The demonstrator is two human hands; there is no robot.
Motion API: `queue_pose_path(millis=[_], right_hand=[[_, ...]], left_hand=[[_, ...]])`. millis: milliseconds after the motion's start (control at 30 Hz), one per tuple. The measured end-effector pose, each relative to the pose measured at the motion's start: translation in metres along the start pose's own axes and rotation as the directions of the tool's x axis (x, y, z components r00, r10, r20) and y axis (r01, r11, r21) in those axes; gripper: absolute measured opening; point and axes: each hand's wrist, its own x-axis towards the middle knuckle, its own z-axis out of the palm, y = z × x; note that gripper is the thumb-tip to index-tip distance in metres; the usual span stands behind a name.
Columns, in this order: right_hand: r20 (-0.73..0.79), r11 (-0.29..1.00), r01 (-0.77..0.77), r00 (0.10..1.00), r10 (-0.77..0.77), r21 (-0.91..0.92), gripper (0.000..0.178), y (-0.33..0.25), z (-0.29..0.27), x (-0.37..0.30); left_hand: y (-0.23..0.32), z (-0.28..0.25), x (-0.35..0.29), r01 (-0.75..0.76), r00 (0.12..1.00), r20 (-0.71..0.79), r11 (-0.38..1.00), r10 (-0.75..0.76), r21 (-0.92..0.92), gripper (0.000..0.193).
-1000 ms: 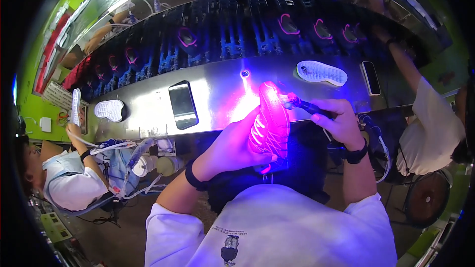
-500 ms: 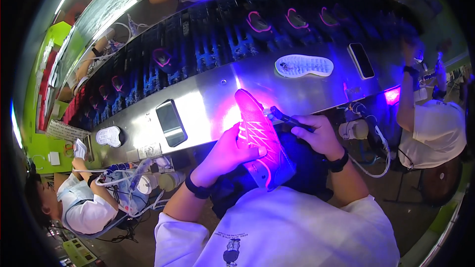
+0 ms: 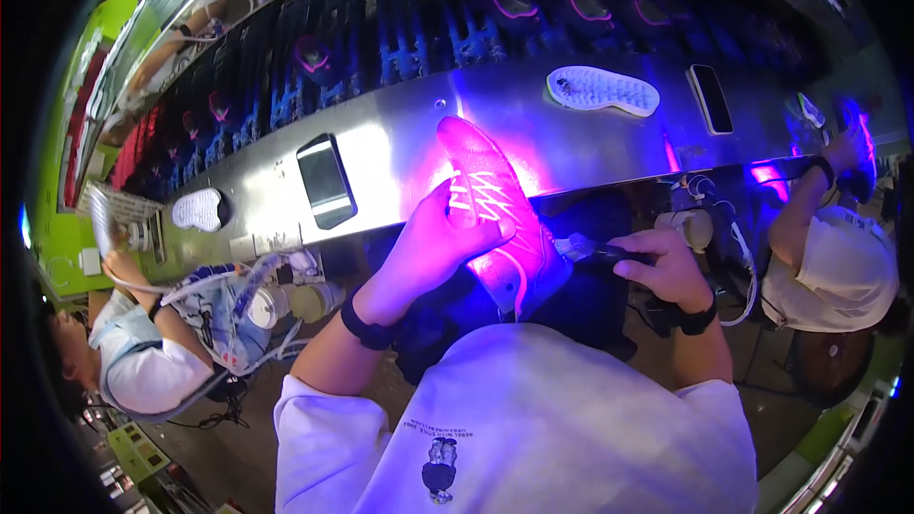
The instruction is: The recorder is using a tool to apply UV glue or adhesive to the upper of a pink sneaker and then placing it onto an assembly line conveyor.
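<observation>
Under a pink-violet glow, a laced shoe upper (image 3: pixel 500 200) tilts over the near edge of the metal bench, its toe pointing away from me. My left hand (image 3: pixel 433 238) is closed around its laced middle, thumb lying across the top. In my right hand (image 3: pixel 664 268) is a dark-handled brush (image 3: pixel 609 252), gripped near its handle. The brush's pale bristles are against the lower right side of the shoe, near the heel. The underside of the shoe is hidden from view.
On the bench (image 3: pixel 390 167) lie a phone (image 3: pixel 326 181), another phone (image 3: pixel 710 99) and a white sole (image 3: pixel 603 90). Beyond runs a dark conveyor (image 3: pixel 400 48) carrying several shoe uppers. Co-workers sit left (image 3: pixel 157 362) and right (image 3: pixel 828 266). A hose and pale cup (image 3: pixel 692 226) hang below the edge.
The brush has moved from the shoe's forward right side down toward the heel, my right hand shifting right and nearer. The left hand keeps its hold; the view has shifted slightly.
</observation>
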Motion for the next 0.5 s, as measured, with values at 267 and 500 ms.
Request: queue_pose_path(millis=[267, 500], right_hand=[[-0.148, 0.983, 0.132, 0.978, -0.15, -0.127, 0.032, 0.0, 0.02, -0.015], [-0.195, 0.912, 0.244, 0.928, -0.318, -0.329, 0.032, -0.034, 0.022, 0.003]], left_hand=[[-0.002, -0.001, -0.01, -0.015, 1.0, -0.018, 0.98, 0.011, -0.199, 0.054], [-0.003, -0.012, -0.019, 0.086, 0.996, -0.007, 0.936, -0.094, -0.342, 0.042]])
